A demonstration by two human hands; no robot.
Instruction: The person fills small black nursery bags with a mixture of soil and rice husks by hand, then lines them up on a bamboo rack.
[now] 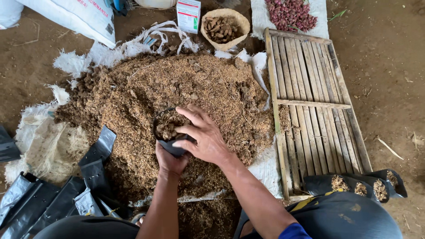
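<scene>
A small black plastic grow bag (164, 144), partly filled with brown husk and soil mix, sits over a big heap of the same mix (146, 88). My left hand (169, 163) grips the bag from below and behind. My right hand (201, 132) lies across the bag's open mouth, fingers spread and touching its rim and contents. The bag's lower part is hidden by my hands.
Empty black bags (53, 194) lie at lower left on a white sack sheet (42, 141). A slatted bamboo tray (310, 102) lies right, with filled bags (363, 186) at its near end. Behind: a brown sack of seeds (223, 28), red bulbs (290, 13), a small carton (188, 15).
</scene>
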